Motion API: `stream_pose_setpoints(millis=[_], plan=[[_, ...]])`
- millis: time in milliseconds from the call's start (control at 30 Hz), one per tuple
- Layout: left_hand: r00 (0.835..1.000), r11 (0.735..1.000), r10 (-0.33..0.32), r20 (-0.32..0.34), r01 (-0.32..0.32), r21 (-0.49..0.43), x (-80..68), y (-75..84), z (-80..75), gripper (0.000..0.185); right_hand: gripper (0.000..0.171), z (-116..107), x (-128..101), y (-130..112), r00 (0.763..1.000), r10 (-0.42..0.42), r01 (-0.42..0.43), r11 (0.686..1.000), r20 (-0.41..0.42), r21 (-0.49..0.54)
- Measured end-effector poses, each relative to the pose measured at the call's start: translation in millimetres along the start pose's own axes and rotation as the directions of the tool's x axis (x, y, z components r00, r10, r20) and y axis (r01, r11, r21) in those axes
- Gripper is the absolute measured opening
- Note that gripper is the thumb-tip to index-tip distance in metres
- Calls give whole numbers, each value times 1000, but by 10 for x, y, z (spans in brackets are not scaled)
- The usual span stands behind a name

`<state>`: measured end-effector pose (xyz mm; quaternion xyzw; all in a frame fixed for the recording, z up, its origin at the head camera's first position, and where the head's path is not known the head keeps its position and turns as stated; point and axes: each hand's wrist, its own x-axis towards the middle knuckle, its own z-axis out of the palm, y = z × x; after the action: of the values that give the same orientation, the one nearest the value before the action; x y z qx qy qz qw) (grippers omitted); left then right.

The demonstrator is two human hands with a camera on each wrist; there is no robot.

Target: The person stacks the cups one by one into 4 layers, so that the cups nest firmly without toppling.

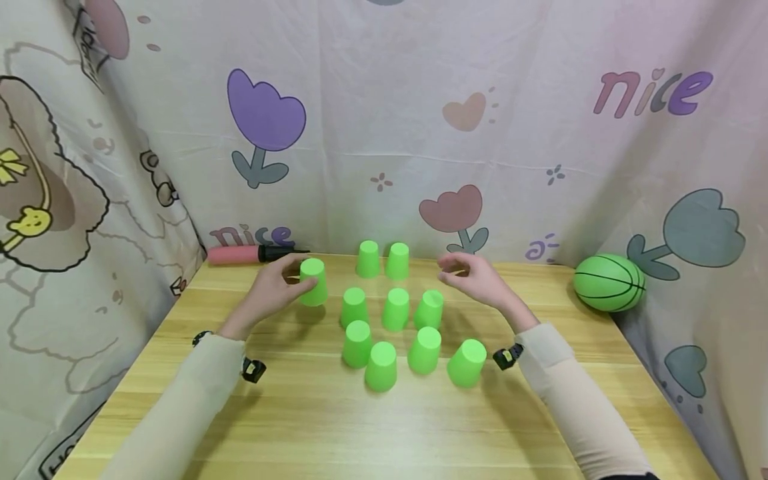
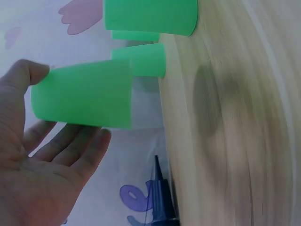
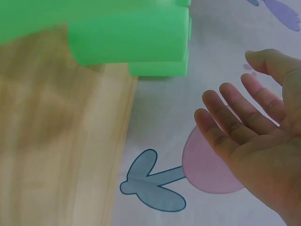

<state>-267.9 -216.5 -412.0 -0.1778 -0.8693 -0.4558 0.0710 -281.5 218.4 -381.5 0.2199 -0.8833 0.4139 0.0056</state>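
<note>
My left hand (image 1: 277, 288) grips a green cup (image 1: 313, 283) that is upside down and raised off the wooden table, its shadow falling below it. In the left wrist view the thumb lies on one side of that cup (image 2: 84, 94) and the fingers on the other. My right hand (image 1: 477, 277) hovers over the table's right half with relaxed fingers and nothing in them. Nearest to it stands an upside-down green cup (image 1: 429, 310). Several more green cups stand upside down between the hands, two of them at the back, such as this cup (image 1: 368, 259).
A green ball (image 1: 609, 283) with black lines sits at the table's right back corner. Along the back left edge lies a pink and black pump (image 1: 240, 255). A patterned curtain (image 1: 384, 133) hangs right behind the wooden table (image 1: 312, 427).
</note>
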Motion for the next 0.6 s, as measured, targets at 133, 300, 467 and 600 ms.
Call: stream_pose_setpoints(millis=[133, 300, 467, 600], plan=[[1000, 1000, 2, -17, -2, -11, 138, -42, 80, 50, 36, 1, -238, 29, 1000, -8, 8, 1000, -21, 19], [999, 999, -37, -22, 37, -1, 296, -78, 177, 56, 37, 3, -519, 78, 998, 19, -18, 1000, -53, 8], [996, 997, -82, -44, 81, -7, 450, -119, 293, 61, 38, 15, -781, 163, 996, 46, -45, 999, -70, 10], [993, 994, -101, -52, 100, -32, 538, -160, 388, 62, 41, 35, -970, 196, 994, 77, -76, 997, -78, 16]])
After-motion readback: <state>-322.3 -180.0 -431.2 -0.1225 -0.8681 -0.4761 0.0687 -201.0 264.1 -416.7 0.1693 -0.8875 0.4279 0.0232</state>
